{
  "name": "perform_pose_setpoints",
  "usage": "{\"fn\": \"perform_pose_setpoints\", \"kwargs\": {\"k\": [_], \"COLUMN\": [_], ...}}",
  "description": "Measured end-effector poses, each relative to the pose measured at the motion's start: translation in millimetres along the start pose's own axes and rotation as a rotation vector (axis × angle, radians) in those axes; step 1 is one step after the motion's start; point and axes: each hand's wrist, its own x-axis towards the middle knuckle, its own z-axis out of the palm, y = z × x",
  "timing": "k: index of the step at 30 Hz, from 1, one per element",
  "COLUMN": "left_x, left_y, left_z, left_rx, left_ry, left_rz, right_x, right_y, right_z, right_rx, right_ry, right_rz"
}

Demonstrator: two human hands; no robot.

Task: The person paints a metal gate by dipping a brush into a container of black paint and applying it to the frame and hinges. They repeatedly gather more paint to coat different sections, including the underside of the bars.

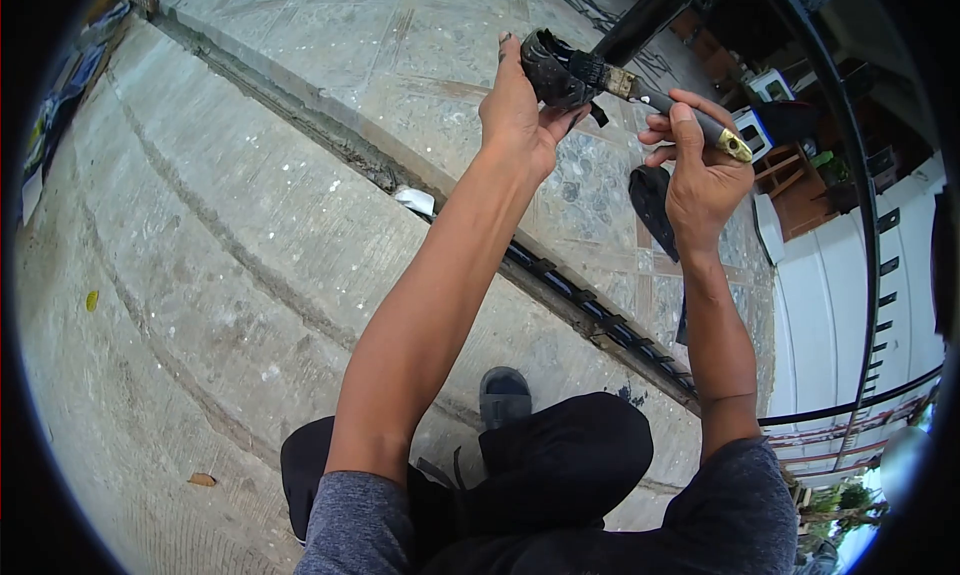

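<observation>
At the top middle my left hand (520, 115) is wrapped round a small black-coated cup (553, 72), its opening tilted toward the upper left. My right hand (697, 160) holds a paintbrush (655, 99) by its dark grey handle, which ends in a yellowish tip. The brush's black bristles are at the cup's right side; whether they touch its inside cannot be made out. Just behind the brush runs a thick black metal bar (655, 20).
A black metal gate frame (850, 115) curves down the right side. Below runs a black rail (590, 305) along a concrete groove. White paper (414, 201) lies by the groove. A dark cloth (652, 207) is on the tiles. My sandalled foot (505, 397) is below.
</observation>
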Motion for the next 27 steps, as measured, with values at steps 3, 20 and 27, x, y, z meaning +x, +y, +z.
{"fn": "perform_pose_setpoints", "kwargs": {"k": [3, 20, 27], "left_x": [7, -19, -31], "left_y": [-4, 2, 5], "left_z": [6, -78, -120], "left_rx": [-0.024, -0.038, -0.016], "left_ry": [0.011, 0.114, 0.186], "left_rz": [0.03, 0.015, -0.025], "right_x": [30, 127, 135], "right_y": [3, -28, -58], "right_z": [-6, 54, 82], "right_rx": [-0.111, -0.947, -1.028], "right_ry": [-0.016, -0.667, -0.593], "right_rz": [-0.071, -0.296, -0.217]}}
